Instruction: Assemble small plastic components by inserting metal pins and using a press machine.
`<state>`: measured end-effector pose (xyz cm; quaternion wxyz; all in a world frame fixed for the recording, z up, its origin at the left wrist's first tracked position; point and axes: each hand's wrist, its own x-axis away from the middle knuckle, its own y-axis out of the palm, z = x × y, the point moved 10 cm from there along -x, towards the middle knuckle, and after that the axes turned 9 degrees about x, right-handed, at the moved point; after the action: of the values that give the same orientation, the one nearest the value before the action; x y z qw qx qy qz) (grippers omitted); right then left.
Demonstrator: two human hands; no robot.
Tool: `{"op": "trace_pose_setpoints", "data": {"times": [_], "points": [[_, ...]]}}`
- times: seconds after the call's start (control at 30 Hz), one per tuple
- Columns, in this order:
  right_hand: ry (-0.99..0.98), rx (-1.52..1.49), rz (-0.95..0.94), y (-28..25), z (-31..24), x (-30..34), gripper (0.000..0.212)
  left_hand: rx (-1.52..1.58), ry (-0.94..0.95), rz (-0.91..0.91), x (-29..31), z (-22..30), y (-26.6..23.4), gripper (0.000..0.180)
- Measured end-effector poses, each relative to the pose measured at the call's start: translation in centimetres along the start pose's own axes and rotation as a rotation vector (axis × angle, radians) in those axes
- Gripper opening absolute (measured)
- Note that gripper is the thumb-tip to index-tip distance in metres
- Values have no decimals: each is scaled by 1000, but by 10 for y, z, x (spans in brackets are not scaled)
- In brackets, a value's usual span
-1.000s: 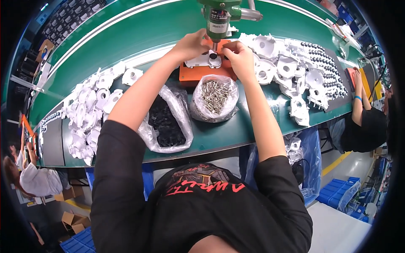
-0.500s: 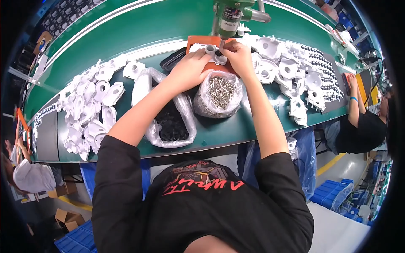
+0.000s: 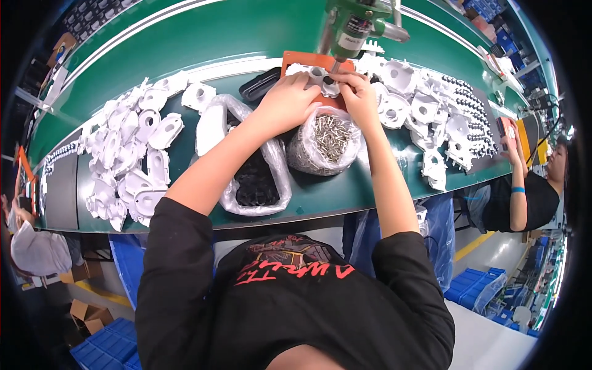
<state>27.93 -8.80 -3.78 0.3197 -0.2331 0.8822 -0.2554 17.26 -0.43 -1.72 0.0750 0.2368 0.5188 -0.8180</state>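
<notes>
A white plastic housing (image 3: 316, 73) with round sockets lies on an orange fixture (image 3: 299, 58) under the green powered driver (image 3: 356, 28), whose metal tip comes down close by. My left hand (image 3: 290, 102) closes on the housing's left side with bent fingers. From the right, my right hand (image 3: 359, 97) grips its edge, the index fingertip beside a small black piece (image 3: 328, 80) set in a socket. Whether those fingers also hold a screw is too small to tell. Just below my hands stands a clear bag of metal screws (image 3: 331, 137).
An open plastic bag of black parts (image 3: 254, 179) lies left of the screws, with a black case (image 3: 260, 83) behind it. White housings pile up at left (image 3: 132, 142) and right (image 3: 425, 108). Rows of small dark-tipped pieces (image 3: 475, 114) cover a mat. Co-workers sit at both sides.
The whole view has shifted slightly, so the bench appears further right. My right fingers look a little less tightly pinched near the driver tip. The co-worker at right has changed posture.
</notes>
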Motion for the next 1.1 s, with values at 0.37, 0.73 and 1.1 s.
{"op": "trace_pose_setpoints", "data": {"times": [0.37, 0.73, 1.1], "points": [[-140, 294, -123, 0, -27, 5, 32, -42, 11, 87, 4, -1, -2, 30], [-164, -47, 549, -205, -61, -128, 28, 2, 36, 208, 9, -3, -14, 26], [-329, -202, 149, -192, -167, -237, 36, -18, 4, 149, 7, 3, -12, 21]]}}
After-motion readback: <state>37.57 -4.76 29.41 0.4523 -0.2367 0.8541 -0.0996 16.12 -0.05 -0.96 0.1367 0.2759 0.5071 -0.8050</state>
